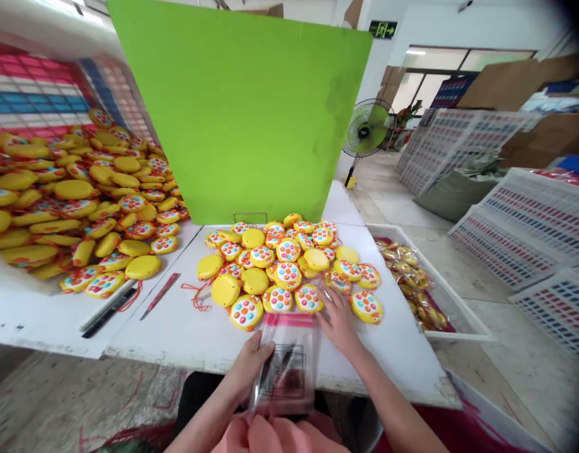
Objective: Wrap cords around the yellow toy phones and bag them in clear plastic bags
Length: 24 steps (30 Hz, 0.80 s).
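The yellow animal toys (pixel 246 313) are flat and round; some show a white front with red, orange and blue dots, and some show a plain yellow back. They lie in two heaps, one in the middle of the white table (pixel 176 333) and a bigger heap (pixel 75 189) on the left, too many to count. The left hand (pixel 253 362) pinches the left side of a clear plastic bag (pixel 293 336) with a pink strip, at the near edge. The right hand (pixel 337 321) has bent fingers beside one dotted toy (pixel 309 297); I cannot tell if they pinch it. There is one green board (pixel 251 119), one red knife (pixel 160 296), one fan (pixel 363 132) and, to the right, one white tray (pixel 459 336) of wrapped toys (pixel 407 270).
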Available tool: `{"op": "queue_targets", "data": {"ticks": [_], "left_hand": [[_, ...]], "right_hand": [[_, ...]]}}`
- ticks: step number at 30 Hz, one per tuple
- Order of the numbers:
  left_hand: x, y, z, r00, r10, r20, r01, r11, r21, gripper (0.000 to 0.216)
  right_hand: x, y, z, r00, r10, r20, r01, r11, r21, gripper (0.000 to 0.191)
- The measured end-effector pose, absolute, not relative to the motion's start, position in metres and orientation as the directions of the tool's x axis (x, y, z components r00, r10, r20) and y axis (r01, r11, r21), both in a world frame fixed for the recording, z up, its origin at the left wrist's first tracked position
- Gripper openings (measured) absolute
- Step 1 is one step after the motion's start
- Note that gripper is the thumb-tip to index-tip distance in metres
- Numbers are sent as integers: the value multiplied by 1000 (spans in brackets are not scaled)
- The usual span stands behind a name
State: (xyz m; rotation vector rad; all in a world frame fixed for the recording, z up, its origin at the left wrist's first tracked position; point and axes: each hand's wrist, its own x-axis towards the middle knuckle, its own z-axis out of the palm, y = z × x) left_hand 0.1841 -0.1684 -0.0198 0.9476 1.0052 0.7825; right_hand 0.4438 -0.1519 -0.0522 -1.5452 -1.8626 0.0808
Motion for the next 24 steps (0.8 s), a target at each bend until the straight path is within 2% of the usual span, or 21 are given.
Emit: {"op": "queue_targets", "data": {"ticks": [4, 6, 8, 12, 16, 20, 24], "left_hand": [[187, -163, -18, 258, 934, -246, 169, 207, 964, 20], [190, -163, -16, 240, 947, -211, 295, 136, 946, 16], [193, -163, -15, 226, 956, -186, 317, 109, 942, 22], [194, -162, -16, 185, 959, -213, 237, 167, 957, 46], [196, -164, -20, 161, 954, -255, 95, 242, 966, 40], [202, -169, -22, 135, 945, -296, -111, 312, 944, 35], [202, -175, -18, 188, 920, -345, -320, 389, 864, 38]], "right_hand": [[451, -158, -59, 35, 891, 453, 853, 210, -478, 65], [454, -158, -60, 78, 887, 454, 853, 177, -491, 53], [457, -157, -56, 116, 887, 448, 854, 141, -500, 40], [458, -170, -27, 183, 890, 417, 850, 69, -522, 33], [434, -204, 19, 117, 942, 313, 811, 91, -577, 26], [389, -230, 37, -75, 992, 103, 591, 127, -797, 23], [360, -231, 17, -152, 980, -126, 268, -81, -960, 27]]}}
